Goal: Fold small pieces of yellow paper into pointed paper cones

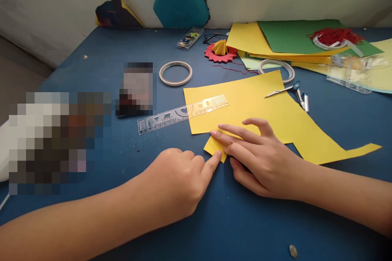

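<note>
A small folded piece of yellow paper (211, 147) lies on the blue table, partly covered by fingers. My left hand (183, 179) presses its index fingertip onto the paper's near corner; the other fingers are curled and its thumb is hidden. From the right, my right hand (257, 159) rests its spread fingers on and beside the same piece. Just beyond them lies a larger yellow paper sheet (239, 102) with a cut-out edge and a narrow strip at the right. A clear plastic ruler (162, 122) overlaps that sheet's left side, and a compass (295, 85) lies across its right edge.
Two tape rolls (159, 74) (292, 74) lie behind the sheet. Farther back are a red and yellow paper ornament (220, 51), a small clear case (190, 38), stacked coloured paper (288, 34) and red thread (337, 36). Blurred items (134, 89) stand at left.
</note>
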### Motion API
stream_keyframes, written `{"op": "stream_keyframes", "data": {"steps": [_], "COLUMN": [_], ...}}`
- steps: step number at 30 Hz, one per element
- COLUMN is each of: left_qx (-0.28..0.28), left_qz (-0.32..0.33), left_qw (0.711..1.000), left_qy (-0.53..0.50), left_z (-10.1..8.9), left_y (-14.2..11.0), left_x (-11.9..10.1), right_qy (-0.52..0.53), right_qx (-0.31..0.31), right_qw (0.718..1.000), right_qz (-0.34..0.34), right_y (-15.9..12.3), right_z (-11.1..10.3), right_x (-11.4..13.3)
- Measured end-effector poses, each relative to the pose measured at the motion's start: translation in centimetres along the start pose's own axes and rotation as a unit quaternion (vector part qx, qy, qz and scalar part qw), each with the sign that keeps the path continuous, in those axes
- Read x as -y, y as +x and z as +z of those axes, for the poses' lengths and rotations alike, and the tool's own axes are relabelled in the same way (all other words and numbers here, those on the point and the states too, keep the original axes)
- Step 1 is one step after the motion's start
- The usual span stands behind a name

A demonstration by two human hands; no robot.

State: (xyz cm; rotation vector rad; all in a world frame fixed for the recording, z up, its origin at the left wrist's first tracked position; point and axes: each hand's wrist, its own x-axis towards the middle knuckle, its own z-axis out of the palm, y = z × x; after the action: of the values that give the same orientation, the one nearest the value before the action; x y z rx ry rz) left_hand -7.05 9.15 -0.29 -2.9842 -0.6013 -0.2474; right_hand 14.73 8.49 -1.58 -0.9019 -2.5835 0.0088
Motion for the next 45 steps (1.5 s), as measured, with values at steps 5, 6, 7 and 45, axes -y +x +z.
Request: {"op": "stream_keyframes", "data": {"steps": [5, 6, 7, 45], "left_qx": [-0.128, -0.15, -0.159, -0.138], "left_qz": [-0.143, -0.173, -0.194, -0.09], "left_qw": [0.98, 0.973, 0.968, 0.981], "left_qy": [-0.045, -0.038, -0.026, 0.107], "left_z": [-0.5, -0.5, -0.5, 0.7], "left_y": [0.3, 0.4, 0.5, 1.6], "left_x": [-0.5, -0.5, -0.5, -1.1], "right_qy": [-0.007, -0.011, -0.016, -0.05], "right_qx": [0.014, 0.012, 0.008, -0.044], "right_qw": [1.0, 1.0, 1.0, 0.997], "right_qz": [0.0, -0.003, -0.006, -0.043], "right_y": [0.0, 0.0, 0.0, -0.3], "right_z": [0.1, 0.0, 0.0, 0.2], "right_x": [-0.1, 0.0, 0.0, 0.2]}}
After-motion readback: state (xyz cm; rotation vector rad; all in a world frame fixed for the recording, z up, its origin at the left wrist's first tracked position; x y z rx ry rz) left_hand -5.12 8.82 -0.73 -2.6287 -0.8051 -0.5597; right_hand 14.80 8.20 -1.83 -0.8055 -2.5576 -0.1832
